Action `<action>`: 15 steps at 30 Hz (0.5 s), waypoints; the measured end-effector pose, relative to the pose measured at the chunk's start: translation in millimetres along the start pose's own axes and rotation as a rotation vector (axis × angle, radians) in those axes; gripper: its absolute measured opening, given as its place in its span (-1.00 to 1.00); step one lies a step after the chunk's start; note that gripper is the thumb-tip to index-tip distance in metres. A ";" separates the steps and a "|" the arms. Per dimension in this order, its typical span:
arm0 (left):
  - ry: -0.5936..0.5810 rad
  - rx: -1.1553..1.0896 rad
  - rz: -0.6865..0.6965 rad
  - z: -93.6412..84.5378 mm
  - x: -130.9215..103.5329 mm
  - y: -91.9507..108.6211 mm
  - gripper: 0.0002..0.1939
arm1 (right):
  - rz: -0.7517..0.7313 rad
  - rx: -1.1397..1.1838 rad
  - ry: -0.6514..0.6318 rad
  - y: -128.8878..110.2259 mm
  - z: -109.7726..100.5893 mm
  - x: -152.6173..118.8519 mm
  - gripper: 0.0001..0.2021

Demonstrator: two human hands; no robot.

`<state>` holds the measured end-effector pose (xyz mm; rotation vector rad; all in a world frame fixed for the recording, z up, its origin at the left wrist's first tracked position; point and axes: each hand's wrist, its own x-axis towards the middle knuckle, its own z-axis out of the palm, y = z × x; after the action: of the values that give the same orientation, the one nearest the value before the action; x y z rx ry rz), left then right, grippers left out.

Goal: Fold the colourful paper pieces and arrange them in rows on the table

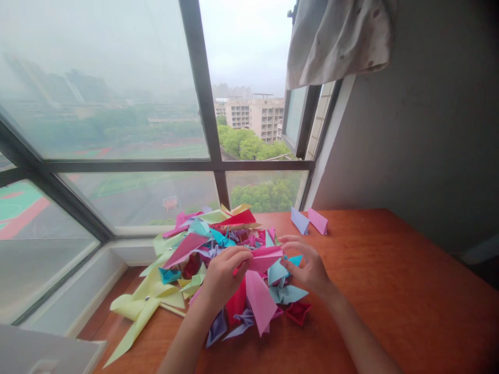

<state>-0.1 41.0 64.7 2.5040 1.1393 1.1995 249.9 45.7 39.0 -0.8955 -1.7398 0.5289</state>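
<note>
Above a heap of folded paper, my left hand (225, 271) pinches the left end of a folded pink paper plane (266, 259). My right hand (310, 267) is at the plane's other end, thumb and fingers apart around it; whether they touch the paper is hard to see. Below lies another pink paper plane (260, 300), slanting toward me. Light blue folded paper (287, 294) and a small dark red paper boat (299, 313) sit under my right hand. Purple folded pieces (242, 323) lie near the front of the heap, partly covered.
A pale yellow pinwheel (146, 298) with a stick lies at the heap's left. Toward the back of the wooden table (374, 270) stand a lavender paper plane (300, 221) and a pink one (318, 222), side by side. Windows (128, 166) border the back and left; a curtain (339, 41) hangs above.
</note>
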 end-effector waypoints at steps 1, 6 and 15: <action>-0.009 -0.007 -0.006 0.2 -0.2 0.1 -0.83 | -0.011 -0.001 -0.010 -1.6 1.1 -0.1 -0.87; -0.038 -0.114 -0.021 -0.8 0.6 2.6 -0.83 | -0.056 0.007 -0.058 -1.1 6.6 -1.1 -0.91; -0.041 -0.431 -0.234 -2.5 4.8 5.1 -0.90 | 0.067 0.140 -0.039 -4.4 2.8 0.2 -0.79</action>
<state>2.9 40.2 71.5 2.0080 1.0018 1.1750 245.9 43.3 41.4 -0.8512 -1.6899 0.7076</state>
